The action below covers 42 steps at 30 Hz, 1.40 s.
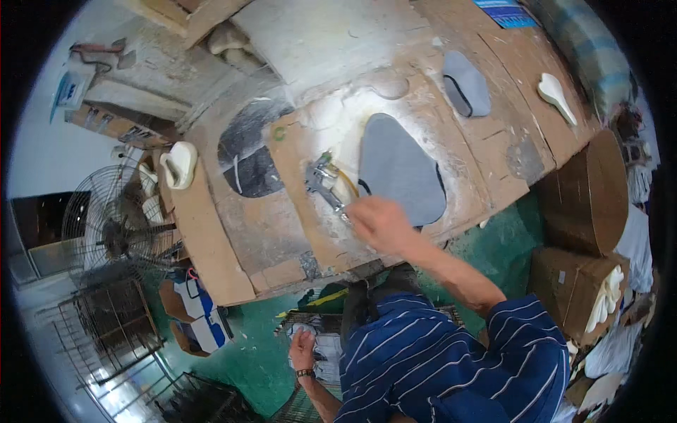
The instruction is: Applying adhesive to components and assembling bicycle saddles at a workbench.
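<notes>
My right hand (pixel 381 224) reaches over the cardboard-covered bench with its fingers closed at the lower end of a metal spray gun (pixel 326 187). Right beside that hand, a large grey fabric cover (pixel 398 169) with a rounded, tapering outline lies flat on a white-dusted patch. Down below the bench edge, my left hand (pixel 303 348), with a band at the wrist, has its fingers bent on a pale grey fabric piece (pixel 302 330). More folded pale fabric (pixel 327 359) sits beside it on a wire rack. The left fingertips are partly hidden.
A smaller grey cover (pixel 465 84) and a cream saddle-shaped foam piece (pixel 557 97) lie at the right of the bench. Another cream foam piece (pixel 179 166) sits at the left edge, near a caged fan (pixel 116 218). Cardboard boxes (pixel 564 282) stand at right.
</notes>
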### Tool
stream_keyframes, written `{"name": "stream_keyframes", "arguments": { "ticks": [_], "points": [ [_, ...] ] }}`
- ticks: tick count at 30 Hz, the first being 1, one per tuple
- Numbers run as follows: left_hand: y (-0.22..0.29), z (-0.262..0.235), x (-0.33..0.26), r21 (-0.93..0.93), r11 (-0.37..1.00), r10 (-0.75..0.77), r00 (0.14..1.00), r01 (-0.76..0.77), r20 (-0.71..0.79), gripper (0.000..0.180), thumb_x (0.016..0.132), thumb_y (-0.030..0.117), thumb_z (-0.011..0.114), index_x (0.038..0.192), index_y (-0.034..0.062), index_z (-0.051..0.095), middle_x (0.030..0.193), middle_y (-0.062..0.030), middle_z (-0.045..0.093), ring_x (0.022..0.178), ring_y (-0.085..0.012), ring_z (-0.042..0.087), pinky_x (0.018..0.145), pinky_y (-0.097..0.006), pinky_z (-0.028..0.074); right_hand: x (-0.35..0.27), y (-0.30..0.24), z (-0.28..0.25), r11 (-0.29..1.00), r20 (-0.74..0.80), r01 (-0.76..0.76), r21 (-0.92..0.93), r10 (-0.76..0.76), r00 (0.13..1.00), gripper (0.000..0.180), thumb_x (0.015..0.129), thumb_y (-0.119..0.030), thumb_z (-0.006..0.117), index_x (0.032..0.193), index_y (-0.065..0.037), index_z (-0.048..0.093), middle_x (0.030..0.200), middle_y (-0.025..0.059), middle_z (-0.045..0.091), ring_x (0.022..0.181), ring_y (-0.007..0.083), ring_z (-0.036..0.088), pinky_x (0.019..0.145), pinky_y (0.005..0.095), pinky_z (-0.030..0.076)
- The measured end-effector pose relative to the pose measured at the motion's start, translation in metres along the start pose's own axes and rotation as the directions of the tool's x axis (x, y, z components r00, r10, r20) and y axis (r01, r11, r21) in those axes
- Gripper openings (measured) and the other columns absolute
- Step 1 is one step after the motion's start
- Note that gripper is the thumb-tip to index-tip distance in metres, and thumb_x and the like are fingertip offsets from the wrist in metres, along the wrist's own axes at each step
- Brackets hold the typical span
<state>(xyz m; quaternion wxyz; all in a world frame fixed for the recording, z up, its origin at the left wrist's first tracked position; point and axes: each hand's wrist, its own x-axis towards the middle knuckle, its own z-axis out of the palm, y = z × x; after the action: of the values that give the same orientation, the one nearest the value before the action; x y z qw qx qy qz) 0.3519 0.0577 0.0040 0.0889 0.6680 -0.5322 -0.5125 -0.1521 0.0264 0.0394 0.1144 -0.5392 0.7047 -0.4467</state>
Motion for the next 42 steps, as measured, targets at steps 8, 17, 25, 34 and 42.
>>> {"name": "stream_keyframes", "arguments": {
  "ticks": [8, 17, 25, 34, 42],
  "points": [
    [-0.076, 0.013, -0.099, -0.234, 0.954, -0.237, 0.951, 0.188, -0.201, 0.055, 0.095, 0.01, 0.073, 0.146, -0.0022, 0.056, 0.12, -0.0138, 0.074, 0.107, -0.0195, 0.069, 0.093, -0.034, 0.056, 0.019, 0.04, 0.168, 0.815, 0.199, -0.238, -0.528, 0.391, 0.898, 0.054, 0.087, 0.0, 0.066, 0.138, 0.005, 0.049, 0.114, 0.0275, 0.06, 0.097, 0.0414, 0.069, 0.078, 0.0476, 0.06],
    [-0.204, 0.036, -0.146, -0.189, 0.942, -0.316, 0.923, 0.278, -0.218, 0.059, 0.092, 0.027, 0.082, 0.14, -0.0014, 0.062, 0.101, -0.0075, 0.077, 0.082, -0.0139, 0.068, 0.065, -0.03, 0.055, 0.028, 0.033, 0.188, 0.851, 0.186, -0.339, -0.4, 0.438, 0.88, 0.091, 0.08, -0.003, 0.072, 0.155, 0.01, 0.022, 0.108, 0.0337, 0.059, 0.087, 0.0485, 0.069, 0.075, 0.0546, 0.059],
    [-0.176, -0.02, -0.047, -0.298, 0.947, -0.162, 0.979, 0.119, -0.124, 0.055, 0.093, 0.014, 0.08, 0.14, -0.0039, 0.059, 0.113, -0.0121, 0.075, 0.104, -0.0178, 0.07, 0.093, -0.032, 0.055, 0.038, -0.046, 0.107, 0.934, -0.014, -0.309, -0.178, 0.312, 0.95, 0.081, 0.082, -0.009, 0.064, 0.151, 0.013, 0.029, 0.097, 0.0361, 0.064, 0.087, 0.0507, 0.067, 0.077, 0.0576, 0.055],
    [-0.121, -0.044, 0.088, -0.029, 0.987, 0.158, 0.954, -0.156, 0.256, 0.059, 0.091, 0.02, 0.081, 0.143, 0.0029, 0.06, 0.121, -0.0167, 0.074, 0.107, -0.0222, 0.072, 0.094, -0.036, 0.058, -0.136, -0.205, -0.021, 0.931, -0.144, -0.352, -0.098, 0.337, 0.931, 0.086, 0.082, -0.006, 0.076, 0.159, -0.004, 0.039, 0.076, 0.0142, 0.064, 0.063, 0.0219, 0.064, 0.062, 0.0357, 0.051],
    [-0.014, 0.004, 0.087, -0.038, 0.951, 0.305, 0.907, -0.307, 0.29, 0.053, 0.092, 0.016, 0.077, 0.141, 0.0045, 0.062, 0.119, -0.0137, 0.074, 0.106, -0.0197, 0.071, 0.095, -0.033, 0.056, -0.194, -0.22, -0.15, 0.907, -0.142, -0.277, -0.317, 0.243, 0.959, 0.047, 0.082, -0.001, 0.076, 0.129, -0.001, 0.07, 0.097, 0.016, 0.07, 0.084, 0.031, 0.071, 0.074, 0.0354, 0.056]
  ]
}}
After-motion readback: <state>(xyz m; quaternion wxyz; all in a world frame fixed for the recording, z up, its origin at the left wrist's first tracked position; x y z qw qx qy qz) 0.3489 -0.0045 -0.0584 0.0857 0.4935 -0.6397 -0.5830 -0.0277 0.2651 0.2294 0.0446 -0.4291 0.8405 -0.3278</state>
